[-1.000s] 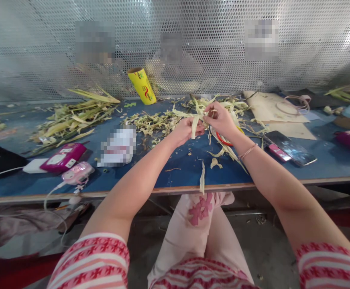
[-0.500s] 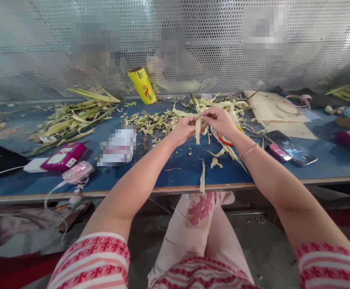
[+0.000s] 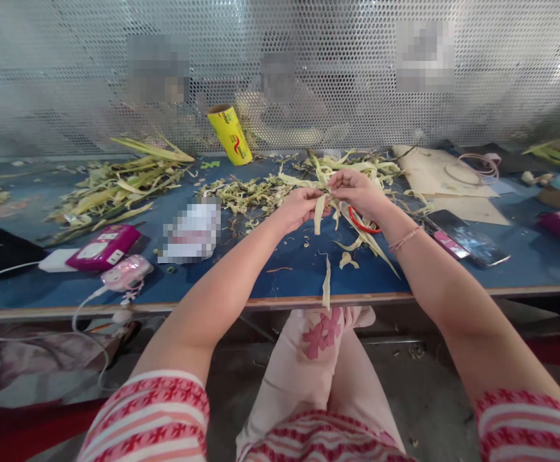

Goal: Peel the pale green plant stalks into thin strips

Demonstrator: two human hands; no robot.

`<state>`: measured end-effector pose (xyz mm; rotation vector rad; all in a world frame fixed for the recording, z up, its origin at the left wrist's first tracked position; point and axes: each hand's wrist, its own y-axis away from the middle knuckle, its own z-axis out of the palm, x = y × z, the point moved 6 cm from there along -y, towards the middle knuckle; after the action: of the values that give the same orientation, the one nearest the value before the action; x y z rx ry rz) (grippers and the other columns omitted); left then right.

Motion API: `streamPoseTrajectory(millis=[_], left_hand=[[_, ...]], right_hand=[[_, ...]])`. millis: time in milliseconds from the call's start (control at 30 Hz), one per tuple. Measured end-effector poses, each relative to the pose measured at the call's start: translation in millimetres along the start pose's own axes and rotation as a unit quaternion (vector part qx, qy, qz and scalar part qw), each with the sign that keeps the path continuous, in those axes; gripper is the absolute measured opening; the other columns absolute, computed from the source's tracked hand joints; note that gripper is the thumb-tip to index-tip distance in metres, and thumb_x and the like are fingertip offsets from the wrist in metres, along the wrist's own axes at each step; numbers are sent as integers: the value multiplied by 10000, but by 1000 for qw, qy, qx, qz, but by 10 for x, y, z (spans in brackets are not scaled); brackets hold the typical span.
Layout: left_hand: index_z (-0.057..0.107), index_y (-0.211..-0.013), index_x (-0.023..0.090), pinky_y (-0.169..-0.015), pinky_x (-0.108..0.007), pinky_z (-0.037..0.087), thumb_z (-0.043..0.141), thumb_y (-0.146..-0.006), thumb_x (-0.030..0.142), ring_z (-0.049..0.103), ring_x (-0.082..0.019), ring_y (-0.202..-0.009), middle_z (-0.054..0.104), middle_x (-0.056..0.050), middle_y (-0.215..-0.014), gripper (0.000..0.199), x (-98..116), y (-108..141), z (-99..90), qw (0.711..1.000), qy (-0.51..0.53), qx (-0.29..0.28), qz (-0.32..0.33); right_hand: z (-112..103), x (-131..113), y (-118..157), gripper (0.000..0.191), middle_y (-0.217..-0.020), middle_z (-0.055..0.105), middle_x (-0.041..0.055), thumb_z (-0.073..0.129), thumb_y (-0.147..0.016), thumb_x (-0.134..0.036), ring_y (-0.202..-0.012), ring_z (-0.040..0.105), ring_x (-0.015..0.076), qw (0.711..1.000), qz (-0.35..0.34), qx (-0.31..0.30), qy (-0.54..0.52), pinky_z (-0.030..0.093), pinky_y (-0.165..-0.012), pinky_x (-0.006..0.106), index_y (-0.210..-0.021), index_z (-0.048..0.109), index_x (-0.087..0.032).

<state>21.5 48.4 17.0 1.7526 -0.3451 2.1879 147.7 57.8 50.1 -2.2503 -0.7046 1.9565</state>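
Pale, dry leaf strips [image 3: 319, 213] hang from between my two hands above the blue table. My left hand [image 3: 303, 206] is closed, its thumb and fingers pinching the strips. Close beside it on the right, my right hand [image 3: 354, 192] pinches the same bundle with bent fingers. Under my right hand lies a red ring-shaped item [image 3: 364, 224], partly covered. Several loose strips [image 3: 327, 282] rest nearer the table's front edge. Behind both hands spreads a heap of shredded leaves [image 3: 251, 194].
A yellow tube [image 3: 232, 136] leans at the mesh panel. Leaf stalks [image 3: 126, 186], a magenta device [image 3: 104, 248] and a pink cased item [image 3: 126, 273] with a cable sit left. Phones [image 3: 470, 237] and brown card [image 3: 437, 170] lie right.
My right hand has shifted slightly right and its fingertips have moved a little apart from my left hand. More of the red ring-shaped item shows.
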Motion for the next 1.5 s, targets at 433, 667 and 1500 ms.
streamPoseTrajectory(millis=[433,667,1500], left_hand=[[604,-722,114,-782,-274,557,748,-737,132,617,-62,-584,611,39,-626,146,32,-5,-18,999,-12,30,32],[558,-726,153,-816,-258,546,686,-800,162,666,-91,-735,638,21,-656,147,90,-36,-185,987,6,125,97],[573,-822,159,-640,-244,521,815,-628,279,645,-105,-646,649,16,-722,333,118,-13,-105,978,-69,112,164]], right_hand=[[18,25,-6,201,-794,580,1,720,-695,-254,-715,546,119,999,3,25,27,457,-688,286,-820,572,-201],[-209,168,-77,380,-663,489,-8,601,-827,-574,-688,493,136,986,3,131,104,422,-638,280,-724,521,-217],[256,23,122,173,-558,394,-82,416,-969,-192,-399,223,22,941,139,109,-289,217,-397,165,-888,567,-177]])
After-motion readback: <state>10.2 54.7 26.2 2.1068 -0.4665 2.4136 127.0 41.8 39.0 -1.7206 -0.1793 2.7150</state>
